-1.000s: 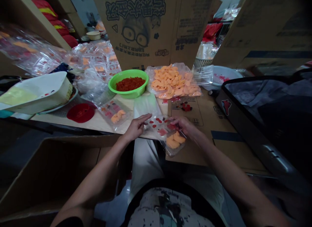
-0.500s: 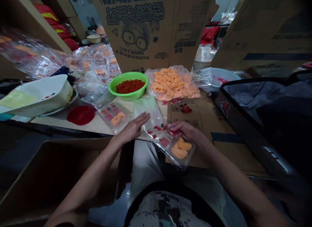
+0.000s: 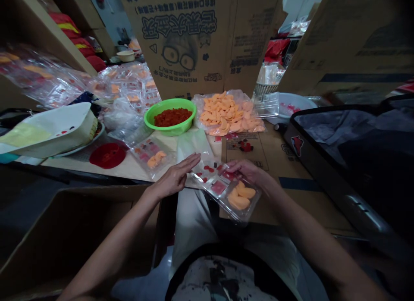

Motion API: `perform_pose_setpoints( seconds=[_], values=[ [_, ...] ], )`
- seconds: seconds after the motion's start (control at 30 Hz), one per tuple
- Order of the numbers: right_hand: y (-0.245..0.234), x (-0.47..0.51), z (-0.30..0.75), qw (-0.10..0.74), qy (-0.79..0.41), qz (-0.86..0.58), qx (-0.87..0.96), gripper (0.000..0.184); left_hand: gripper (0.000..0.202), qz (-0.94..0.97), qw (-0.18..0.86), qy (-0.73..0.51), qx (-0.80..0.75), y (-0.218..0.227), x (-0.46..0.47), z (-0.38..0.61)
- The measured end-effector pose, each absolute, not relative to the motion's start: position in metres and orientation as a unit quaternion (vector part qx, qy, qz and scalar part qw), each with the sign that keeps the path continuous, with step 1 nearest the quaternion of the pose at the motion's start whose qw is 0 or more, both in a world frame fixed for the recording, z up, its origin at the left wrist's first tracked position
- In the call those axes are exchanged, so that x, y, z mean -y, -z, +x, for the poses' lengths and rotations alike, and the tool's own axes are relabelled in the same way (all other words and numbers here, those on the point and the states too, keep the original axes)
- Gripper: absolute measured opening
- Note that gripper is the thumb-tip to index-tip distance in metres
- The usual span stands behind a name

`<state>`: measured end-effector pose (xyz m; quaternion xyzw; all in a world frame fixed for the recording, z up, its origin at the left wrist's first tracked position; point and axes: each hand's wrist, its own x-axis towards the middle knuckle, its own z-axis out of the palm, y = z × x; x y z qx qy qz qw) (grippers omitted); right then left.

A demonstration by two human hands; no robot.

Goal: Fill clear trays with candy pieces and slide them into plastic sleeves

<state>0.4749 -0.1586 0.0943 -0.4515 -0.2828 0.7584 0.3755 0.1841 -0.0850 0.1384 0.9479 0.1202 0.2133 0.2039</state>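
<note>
A clear plastic tray [image 3: 226, 193] with orange slices and small red pieces sits at the table's near edge, partly over my lap. My right hand [image 3: 247, 171] grips its far side, fingers curled on the rim. My left hand [image 3: 176, 176] lies flat with its fingers stretched out, their tips touching the tray's left end. A second filled clear tray [image 3: 152, 153] lies on the table just left of my left hand. Behind them stand a green bowl [image 3: 170, 115] of red bits and a bag of orange slices [image 3: 228, 112].
An open cardboard box [image 3: 64, 232] stands below at the left. A white container [image 3: 51, 128] and a red lid [image 3: 108, 155] are at the left. Stacked filled trays [image 3: 126, 83] lie at the back left. A black bag [image 3: 349, 150] fills the right. Large cartons [image 3: 194, 38] wall the back.
The tray has been pulled toward me and off the table edge by my right hand. My left hand has flattened, its fingers now stretched against the tray's left end.
</note>
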Motion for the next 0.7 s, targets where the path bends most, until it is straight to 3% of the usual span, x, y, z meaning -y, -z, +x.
perform_pose_setpoints(
  seconds=[0.13, 0.37, 0.53, 0.7],
  values=[
    [-0.092, 0.159, 0.476, 0.378, -0.751, -0.458, 0.29, 0.016, 0.096, 0.961, 0.171, -0.185, -0.113, -0.126, 0.089, 0.189],
    [-0.084, 0.156, 0.458, 0.495, -0.698, -0.449, 0.255, 0.029, 0.111, 0.969, 0.1, -0.193, -0.118, -0.095, 0.104, 0.201],
    [-0.079, 0.153, 0.436, 0.585, -0.611, -0.478, 0.237, 0.061, 0.093, 0.94, 0.144, -0.271, -0.148, -0.073, 0.107, 0.206],
    [-0.073, 0.14, 0.425, 0.466, -0.454, -0.694, 0.31, 0.045, 0.06, 0.924, 0.209, -0.212, -0.239, -0.079, 0.122, 0.209]
  ],
)
